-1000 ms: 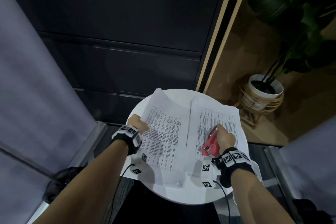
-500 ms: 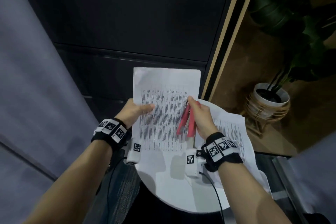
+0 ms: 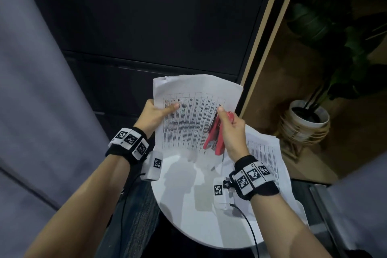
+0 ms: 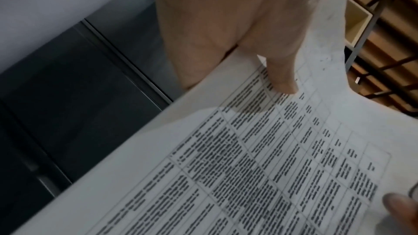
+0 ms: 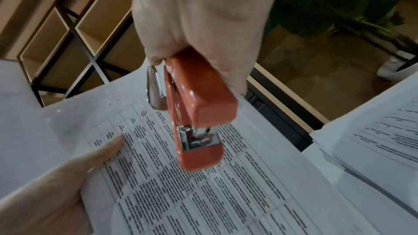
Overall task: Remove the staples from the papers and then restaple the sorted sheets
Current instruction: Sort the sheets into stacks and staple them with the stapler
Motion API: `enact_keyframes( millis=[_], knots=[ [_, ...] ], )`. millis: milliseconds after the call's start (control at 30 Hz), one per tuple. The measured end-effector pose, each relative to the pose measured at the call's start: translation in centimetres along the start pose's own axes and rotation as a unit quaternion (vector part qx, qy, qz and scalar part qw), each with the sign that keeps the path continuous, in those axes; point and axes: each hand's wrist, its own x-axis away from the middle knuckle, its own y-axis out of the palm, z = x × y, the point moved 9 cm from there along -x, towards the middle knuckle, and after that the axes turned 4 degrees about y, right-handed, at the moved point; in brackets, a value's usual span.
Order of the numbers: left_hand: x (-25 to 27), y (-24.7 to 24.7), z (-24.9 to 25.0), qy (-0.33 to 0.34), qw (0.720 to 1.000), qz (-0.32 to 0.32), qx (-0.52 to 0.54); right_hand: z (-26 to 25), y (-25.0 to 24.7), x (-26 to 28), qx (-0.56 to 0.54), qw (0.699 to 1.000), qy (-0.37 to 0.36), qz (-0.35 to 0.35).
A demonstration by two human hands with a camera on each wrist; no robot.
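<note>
A printed sheaf of papers (image 3: pixel 194 111) (image 4: pixel 260 158) (image 5: pixel 192 185) is raised above the round white table (image 3: pixel 188 205). My left hand (image 3: pixel 155 114) (image 4: pixel 239 29) pinches its left edge, thumb on the printed face. My right hand (image 3: pixel 231 130) (image 5: pixel 199 17) grips a red stapler (image 3: pixel 215 138) (image 5: pixel 196 110) by its rear, nose pointing back toward me, in front of the sheaf's right edge. A finger of that hand touches the paper near the right edge. A second pile of papers (image 3: pixel 266 157) (image 5: pixel 380 131) lies on the table at the right.
A dark cabinet (image 3: pixel 157 27) stands behind the table. A potted plant (image 3: pixel 307 119) in a white pot sits on the floor to the right. A grey upholstered surface (image 3: pixel 31 90) fills the left side. Cables hang from both wrist cameras.
Both hands lifted the left sheaf off the table and raised it upright; the right hand carried the stapler from the right pile across to that sheaf's right edge.
</note>
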Motion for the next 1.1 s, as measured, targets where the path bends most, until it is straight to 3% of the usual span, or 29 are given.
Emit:
enact_keyframes(
  millis=[167, 333, 433, 567, 867, 1100],
  knots=[
    [0.1, 1.0, 1.5, 0.01, 0.998, -0.04, -0.045, -0.4, -1.2, -0.5, -0.023, 0.999, 0.019, 0.038],
    [1.8, 1.9, -1.1, -0.078, 0.986, -0.12, -0.082, -2.9, -4.8, -0.6, -0.123, 0.972, 0.011, 0.2],
    [3.4, 2.6, -3.3, -0.117, 0.978, -0.149, -0.088, -4.7, -5.0, -0.6, -0.175, 0.959, -0.001, 0.223],
    [4.7, 3.6, -5.5, -0.138, 0.972, -0.171, -0.088, -5.0, -3.7, -0.7, -0.151, 0.964, -0.006, 0.22],
    [5.2, 5.5, -6.0, -0.138, 0.967, -0.201, -0.075, -1.9, 1.2, -1.0, -0.103, 0.985, 0.059, 0.127],
    [5.5, 6.6, -7.1, -0.147, 0.962, -0.218, -0.074, -2.5, 2.9, -1.2, -0.137, 0.98, 0.069, 0.128]
  ],
)
